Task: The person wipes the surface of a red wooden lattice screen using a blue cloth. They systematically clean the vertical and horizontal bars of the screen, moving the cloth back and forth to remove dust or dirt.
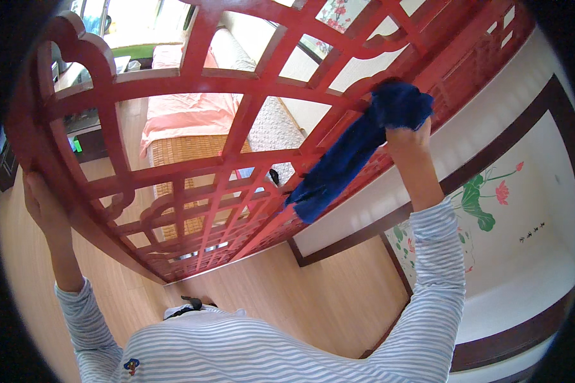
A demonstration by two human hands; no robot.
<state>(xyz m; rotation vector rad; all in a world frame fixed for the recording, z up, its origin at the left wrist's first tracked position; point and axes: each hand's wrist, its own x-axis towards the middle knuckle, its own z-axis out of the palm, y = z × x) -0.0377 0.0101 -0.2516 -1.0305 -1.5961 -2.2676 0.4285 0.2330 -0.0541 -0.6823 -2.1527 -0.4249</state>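
A red wooden lattice screen [256,86] rises in front of me, its openwork bars forming squares and curved scroll shapes. On the left, my left hand [40,201] grips the outer upright of its frame, with some fingers hidden behind the wood. A dark blue cloth [345,153] is bunched over my right hand [412,143], which presses it against the screen's right side. The cloth's loose end hangs down to the left across the red bars. Most of my right fingers are covered by it.
Through the lattice I see a bed with a pink cover [187,117], a woven mat [172,151] and a grey quilted piece [273,127]. Wooden flooring [287,297] lies below. At right stands a white wall with a painted lotus [479,201] and dark brown trim [393,220].
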